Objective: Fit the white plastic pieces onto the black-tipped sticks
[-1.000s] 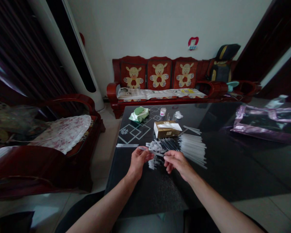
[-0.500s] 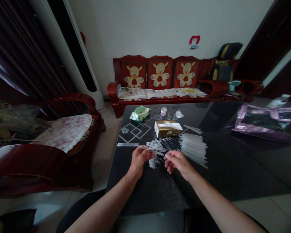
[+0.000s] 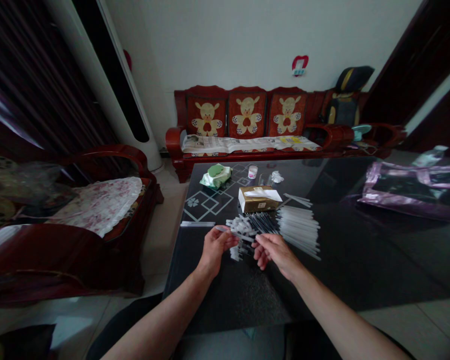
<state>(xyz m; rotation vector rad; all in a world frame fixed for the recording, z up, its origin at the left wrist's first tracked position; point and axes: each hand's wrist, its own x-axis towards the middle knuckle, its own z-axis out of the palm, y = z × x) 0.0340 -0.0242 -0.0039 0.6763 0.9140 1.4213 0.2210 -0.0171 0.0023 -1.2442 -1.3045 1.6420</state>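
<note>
Forearms [image 3: 172,311] stretched over the black table [image 3: 360,260], your left hand [image 3: 217,246] pinches a thin pale tube [image 3: 244,237] slanting between both hands; your right hand [image 3: 275,251] curls at its other end, gripping or not, can't tell. Beyond, a red wooden sofa [image 3: 335,135] lines the pale wall [image 3: 217,45].

A black table [image 3: 360,260] bears white tubes [image 3: 298,229] and a tissue box [image 3: 260,203].

L hand [image 3: 214,248] holds wht tube [image 3: 244,237], R hand [image 3: 273,250] nr end.
</note>
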